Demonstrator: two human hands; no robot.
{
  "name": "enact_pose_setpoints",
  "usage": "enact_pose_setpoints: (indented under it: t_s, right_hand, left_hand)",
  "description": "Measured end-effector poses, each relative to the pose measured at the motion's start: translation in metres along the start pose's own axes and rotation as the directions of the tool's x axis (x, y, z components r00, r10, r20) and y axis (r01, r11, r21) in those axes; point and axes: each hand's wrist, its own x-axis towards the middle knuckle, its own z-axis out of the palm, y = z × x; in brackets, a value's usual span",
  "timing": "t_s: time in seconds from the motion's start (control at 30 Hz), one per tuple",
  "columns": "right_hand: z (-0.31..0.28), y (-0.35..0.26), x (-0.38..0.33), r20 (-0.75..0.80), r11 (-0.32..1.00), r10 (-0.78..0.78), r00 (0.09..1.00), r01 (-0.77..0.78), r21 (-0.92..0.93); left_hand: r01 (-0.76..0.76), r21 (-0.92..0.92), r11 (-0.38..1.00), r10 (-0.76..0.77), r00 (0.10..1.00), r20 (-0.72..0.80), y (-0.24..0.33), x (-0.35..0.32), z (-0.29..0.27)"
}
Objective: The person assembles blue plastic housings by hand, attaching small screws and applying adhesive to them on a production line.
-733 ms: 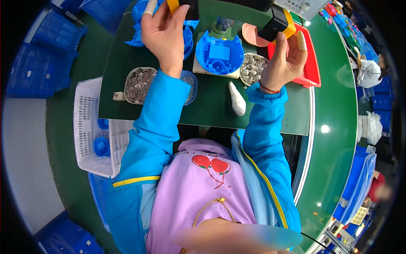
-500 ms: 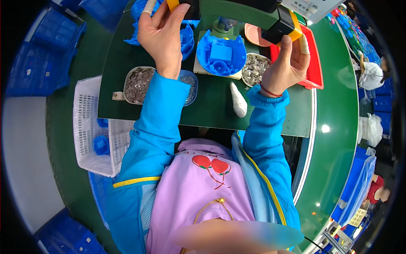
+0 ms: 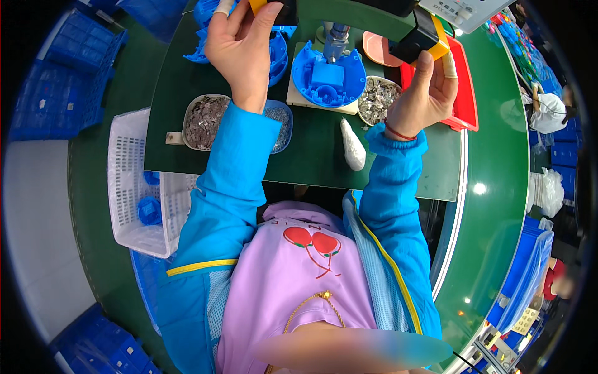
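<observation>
Both hands are raised to the green machine [image 3: 349, 19] at the top of the view. My left hand [image 3: 243, 56] is closed round a yellow-and-black switch box [image 3: 257, 6] at the machine's left end, thumb on its near side. At the right end, my right hand [image 3: 423, 93] grips a matching switch box [image 3: 430, 45], fingers curled behind it. Finger covers show on both hands. Between them a blue plastic housing [image 3: 328, 78] lies hollow side up on a pale block [image 3: 299, 95], under the machine's metal press head [image 3: 336, 43], whose tip reaches the housing's far edge.
Trays of small metal parts [image 3: 205, 121], [image 3: 379, 100] and a tray of tiny screws [image 3: 281, 128] surround the block. A white-wrapped tool [image 3: 353, 146] lies nearer. More blue housings [image 3: 277, 59] sit left, a red bin [image 3: 464, 93] right. A white basket [image 3: 134, 187] stands left of the table.
The metal press head has come down toward the blue housing. My hands stay on the two switch boxes; the whole view has shifted slightly.
</observation>
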Motion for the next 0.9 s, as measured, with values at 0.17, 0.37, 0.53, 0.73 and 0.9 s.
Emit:
enact_pose_setpoints:
  t_s: [0.17,0.37,0.53,0.73,0.9]
  right_hand:
    - [-0.023,-0.003,-0.007,-0.024,0.976,-0.076,0.997,0.069,-0.207]
    - [-0.049,0.04,-0.051,0.366,0.731,0.642,0.673,-0.396,-0.555]
    - [-0.043,0.025,-0.05,0.374,0.793,0.488,0.789,-0.221,-0.568]
    - [-0.083,-0.02,-0.064,0.612,0.819,0.574,0.544,-0.377,-0.433]
    - [-0.094,-0.037,-0.075,0.49,0.515,0.845,0.216,-0.575,-0.635]
  left_hand:
    - [0.031,0.015,0.999,-0.032,0.997,0.076,-0.01,-0.022,-0.022]
    - [0.282,0.634,0.72,-0.582,0.743,0.331,-0.075,-0.054,-0.047]
    - [0.709,0.329,0.624,-0.774,0.5,0.39,-0.031,-0.037,-0.046]
    - [0.601,0.193,0.775,-0.498,0.394,0.772,0.018,-0.06,-0.094]
    - [-0.454,0.099,0.886,-0.018,0.18,0.984,0.025,-0.112,-0.103]
